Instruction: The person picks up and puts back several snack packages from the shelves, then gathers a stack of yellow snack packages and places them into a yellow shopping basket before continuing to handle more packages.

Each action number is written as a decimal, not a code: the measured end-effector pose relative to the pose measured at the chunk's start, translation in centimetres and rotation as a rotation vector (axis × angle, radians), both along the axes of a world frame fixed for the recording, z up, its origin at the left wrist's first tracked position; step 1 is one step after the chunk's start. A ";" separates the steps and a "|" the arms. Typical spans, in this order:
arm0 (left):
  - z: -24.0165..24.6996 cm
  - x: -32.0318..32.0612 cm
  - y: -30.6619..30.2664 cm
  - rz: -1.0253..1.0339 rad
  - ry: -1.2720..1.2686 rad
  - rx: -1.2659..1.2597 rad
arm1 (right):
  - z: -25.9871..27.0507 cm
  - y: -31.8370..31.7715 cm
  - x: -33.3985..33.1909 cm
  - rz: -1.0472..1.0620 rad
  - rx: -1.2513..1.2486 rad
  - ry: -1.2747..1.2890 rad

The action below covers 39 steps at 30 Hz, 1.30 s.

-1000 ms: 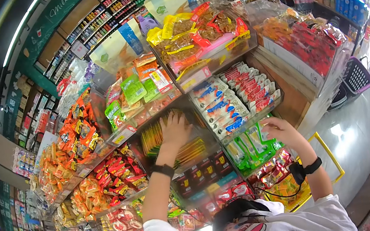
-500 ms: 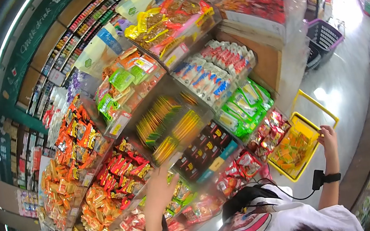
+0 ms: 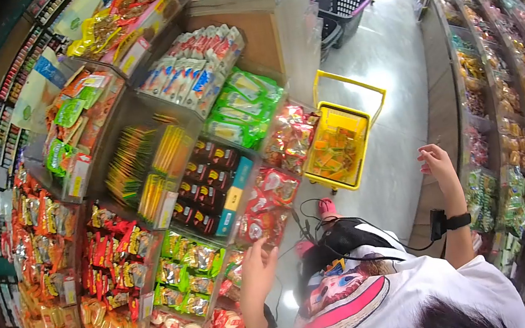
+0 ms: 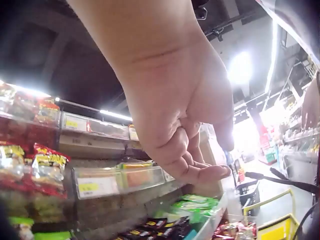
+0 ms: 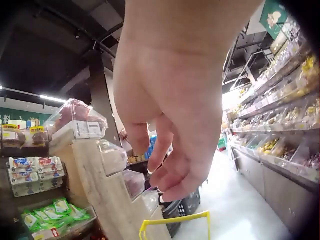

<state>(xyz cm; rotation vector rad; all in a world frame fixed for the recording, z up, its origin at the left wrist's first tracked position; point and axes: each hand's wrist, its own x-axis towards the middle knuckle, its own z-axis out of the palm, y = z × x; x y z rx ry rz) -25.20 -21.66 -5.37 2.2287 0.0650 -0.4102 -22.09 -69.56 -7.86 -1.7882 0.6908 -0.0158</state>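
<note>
My left hand (image 3: 258, 276) hangs in front of the snack bins with loosely curled fingers and nothing in them. Nearest to it are red snack packets (image 3: 270, 194) and green-yellow packets (image 3: 187, 272). In the right wrist view my right hand (image 5: 170, 130) hangs loosely curled and holds nothing; the head view has it over the aisle. A yellow basket (image 3: 363, 160) with its handle raised stands on the floor between the bins and the right hand. Orange-yellow packets (image 3: 336, 152) lie inside it. Thin yellow-green packets (image 3: 132, 163) fill a bin beyond the left hand.
Black boxes (image 3: 201, 191) and green bags (image 3: 241, 109) sit in stepped bins on the left. A dark basket with a purple rim (image 3: 341, 4) stands farther up the aisle floor (image 3: 391, 68). Tall snack shelves (image 3: 509, 118) line the right side. Cables (image 3: 303, 223) hang by the body.
The left hand has withdrawn from the bin of yellow-green packets and come down toward the body. The right hand has moved away from the bins over the aisle. The view has turned right.
</note>
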 end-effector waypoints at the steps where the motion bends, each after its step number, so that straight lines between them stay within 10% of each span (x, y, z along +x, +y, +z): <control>1: -1.0 -0.5 -0.1 -0.009 -0.002 0.003 | 0.0 -0.5 -0.3 0.004 -0.025 0.017; 16: -8.0 4.5 -11.7 0.149 0.095 0.056 | -5.5 -5.3 9.6 0.474 -0.247 0.219; 26: -21.5 15.7 -28.2 0.009 0.335 0.031 | -24.2 -11.4 20.6 0.862 -0.231 0.368; 30: -30.8 19.0 -30.1 0.072 0.380 -0.096 | -31.0 -9.5 23.2 0.748 0.217 0.610; 36: -43.8 25.3 -30.5 1.108 0.960 -1.132 | -41.7 -5.7 24.1 0.269 0.876 0.618; 39: -47.8 28.2 -31.7 1.312 0.957 -0.924 | -42.6 -3.6 25.7 0.068 0.806 0.781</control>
